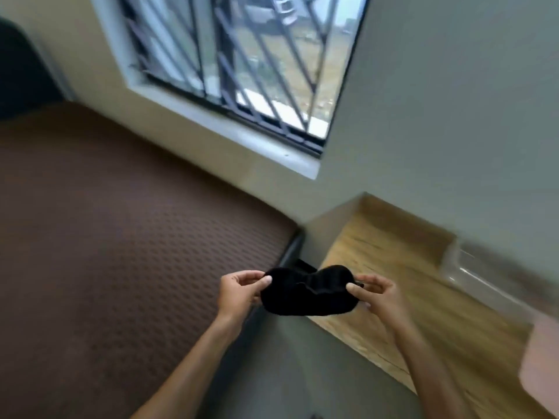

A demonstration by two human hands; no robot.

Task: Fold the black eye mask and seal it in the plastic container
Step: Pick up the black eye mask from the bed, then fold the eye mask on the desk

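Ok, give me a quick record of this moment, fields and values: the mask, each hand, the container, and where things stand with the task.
eye mask: black eye mask, held in the air, spread out, not yet folded
left hand: left hand pinching the mask's left end
right hand: right hand pinching the mask's right end
container: clear plastic container on the wooden desk, blurred; lid state unclear
surroundings: brown mattress at left, barred window above
task stage: folding not begun
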